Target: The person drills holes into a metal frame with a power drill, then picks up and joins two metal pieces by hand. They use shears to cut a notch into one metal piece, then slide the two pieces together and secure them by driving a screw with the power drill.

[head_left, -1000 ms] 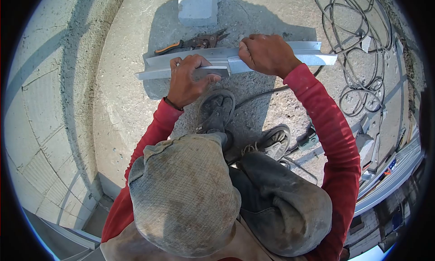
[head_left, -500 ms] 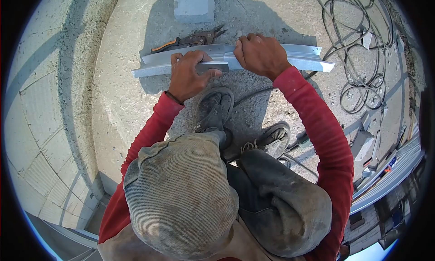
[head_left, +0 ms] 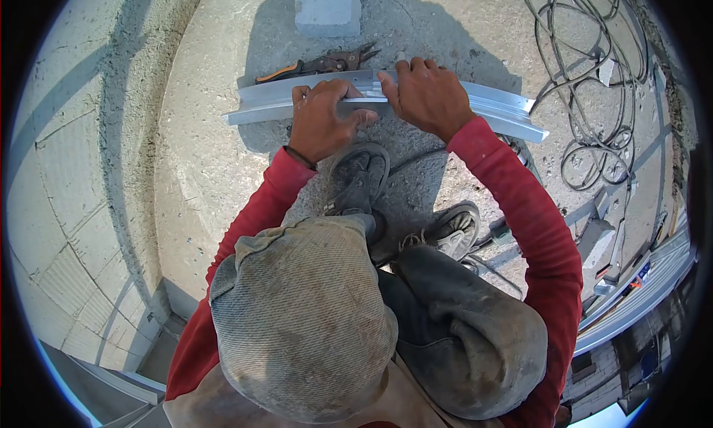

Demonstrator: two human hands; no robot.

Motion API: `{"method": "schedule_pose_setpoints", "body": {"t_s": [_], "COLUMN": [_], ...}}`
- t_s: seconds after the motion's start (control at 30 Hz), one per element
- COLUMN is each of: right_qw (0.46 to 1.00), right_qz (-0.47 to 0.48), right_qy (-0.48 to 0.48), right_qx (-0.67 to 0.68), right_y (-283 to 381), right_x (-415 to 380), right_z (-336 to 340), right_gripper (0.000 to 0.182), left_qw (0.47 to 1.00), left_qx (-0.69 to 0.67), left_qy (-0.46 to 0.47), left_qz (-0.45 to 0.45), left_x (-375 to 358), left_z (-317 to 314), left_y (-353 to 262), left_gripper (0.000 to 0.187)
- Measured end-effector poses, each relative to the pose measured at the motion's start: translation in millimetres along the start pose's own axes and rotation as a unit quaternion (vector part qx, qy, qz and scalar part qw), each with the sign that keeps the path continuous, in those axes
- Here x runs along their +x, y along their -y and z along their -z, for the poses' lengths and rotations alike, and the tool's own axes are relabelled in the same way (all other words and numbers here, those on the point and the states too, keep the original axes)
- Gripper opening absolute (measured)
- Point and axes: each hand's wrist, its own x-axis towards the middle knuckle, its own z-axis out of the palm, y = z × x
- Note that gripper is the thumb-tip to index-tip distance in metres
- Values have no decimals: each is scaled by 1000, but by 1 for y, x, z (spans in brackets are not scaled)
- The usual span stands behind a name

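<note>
A long, shiny metal channel [head_left: 261, 102] lies crosswise in front of my feet, just above the rough concrete. It seems to be two lengths meeting or overlapping between my hands, and the right length [head_left: 499, 108] angles down toward me. My left hand [head_left: 327, 120] is closed around the near flange left of the middle, thumb on the near side. Over the channel to its right, my right hand [head_left: 431, 99] grips from above with fingers curled over the far edge. Just beyond the channel are tin snips [head_left: 330, 62] with an orange-edged handle, jaws apart.
A pale block [head_left: 328, 10] stands beyond the snips. Coiled black cable [head_left: 575, 79] spreads at the right, with block fragments [head_left: 596, 242] and long metal strips [head_left: 631, 302] nearer me. A rough block wall [head_left: 67, 175] rises at the left. My shoes [head_left: 358, 179] are close below the channel.
The right length of the channel has swung down toward me, so the two lengths now meet at an angle. My hands stay on it, slightly closer together. The view has shifted a little.
</note>
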Motion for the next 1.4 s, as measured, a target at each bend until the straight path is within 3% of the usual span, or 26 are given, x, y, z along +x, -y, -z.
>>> {"method": "schedule_pose_setpoints", "body": {"t_s": [0.03,0.13,0.23,0.33,0.43,0.5,0.67,0.83,0.93,1.0,1.13,1.23,1.3,1.4], "right_qw": [999,995,996,991,985,984,978,980,984,988,990,988,988,987], "right_qz": [-16,13,63,26,29,39,42,20,36,52,87,84,81,82], "right_qy": [41,45,51,129,171,173,204,193,172,144,73,64,53,26], "right_qx": [31,86,29,4,-9,-8,1,37,15,-4,-89,-108,-117,-135], "right_y": [-2,-21,-36,-42,-32,-30,-30,-24,-23,-19,-7,-7,-5,-3], "right_x": [1,-6,-24,-29,-31,-31,-29,-23,-28,-29,-23,-20,-22,-26], "right_z": [5,2,22,25,26,23,21,18,12,9,14,16,15,9], "right_gripper": [61,73,78,78,70,67,62,59,56,54,50,47,46,44], "left_qw": [1000,1000,1000,999,998,989,987,990,987,978,966,974,988,982], "left_qx": [0,11,-15,-6,13,62,64,53,109,163,180,151,63,147], "left_qy": [-2,-2,18,8,64,-40,-25,-30,14,-20,10,63,81,83], "left_qz": [0,-22,-2,-37,14,-128,-147,-131,-115,-125,-185,-155,-113,-88], "left_x": [2,5,2,7,8,3,2,5,0,9,16,10,11,7], "left_z": [0,1,6,9,10,-1,-9,-10,-5,1,-3,-14,-12,-1], "left_y": [1,2,5,0,-5,3,15,16,12,6,13,23,22,13], "left_gripper": [38,40,41,46,56,70,75,79,84,91,96,99,99,102]}}
